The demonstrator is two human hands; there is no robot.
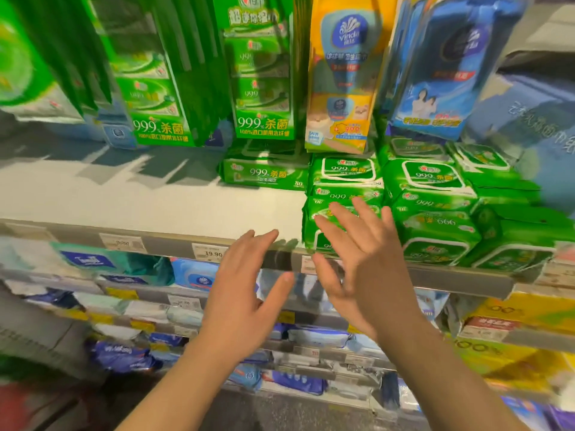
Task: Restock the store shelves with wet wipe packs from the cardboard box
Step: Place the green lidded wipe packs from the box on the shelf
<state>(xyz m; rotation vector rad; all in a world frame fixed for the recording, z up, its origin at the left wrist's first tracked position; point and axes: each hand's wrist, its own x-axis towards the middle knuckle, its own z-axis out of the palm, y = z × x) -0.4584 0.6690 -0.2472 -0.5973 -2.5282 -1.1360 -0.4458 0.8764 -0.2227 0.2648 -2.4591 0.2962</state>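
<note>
At the shelf's near edge, your left hand (245,281) and right hand (357,259) hover spread and empty; grip those soft, slippery green packs (342,194) by their sides

A wide bare stretch of the shelf (124,194) is left free on the left. The right side is blocked by stacked green packs (429,209), with tall hanging packs (264,73) behind.
</note>
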